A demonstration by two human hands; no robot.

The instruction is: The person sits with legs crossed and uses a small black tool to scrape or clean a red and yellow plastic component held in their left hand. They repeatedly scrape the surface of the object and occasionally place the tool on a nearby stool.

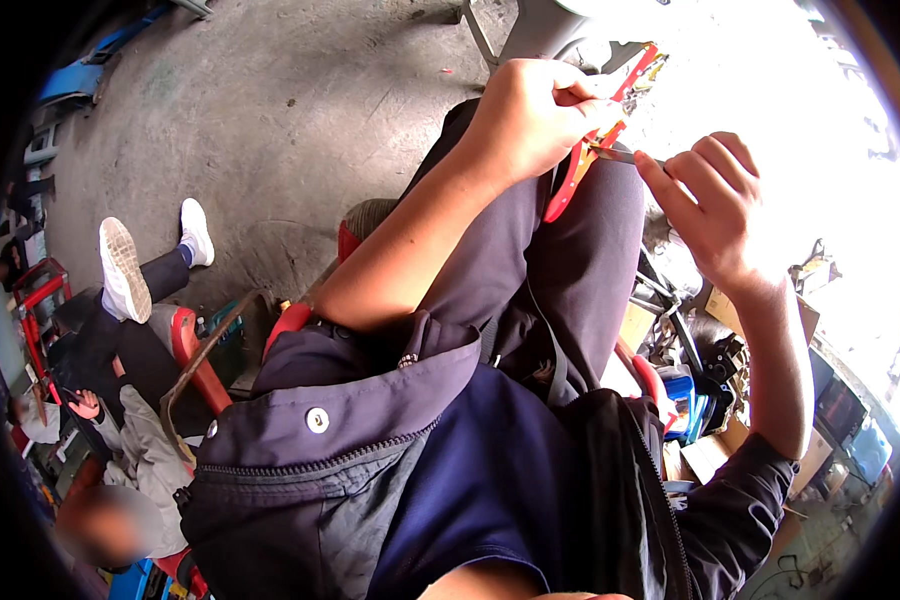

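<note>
Your left hand [530, 115] is clenched round the red-handled pliers [595, 140], raised above your knees; your right hand [715, 205] pinches a thin metal piece [625, 155] at their jaws. Below: grey concrete floor [270, 110], another person [120, 400] seated at left, cluttered boxes [730, 310] at right. Pliers: red grips with yellow trim, partly washed out by glare.

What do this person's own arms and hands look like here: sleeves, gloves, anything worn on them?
Both hands are bare: no gloves, rings or watch show on the left hand or the right hand. Both forearms are bare too. The dark navy jacket has its sleeve pushed up to the elbow on the right arm; the left sleeve's end is not clearly visible. The jacket has a zip and metal snap buttons.
</note>
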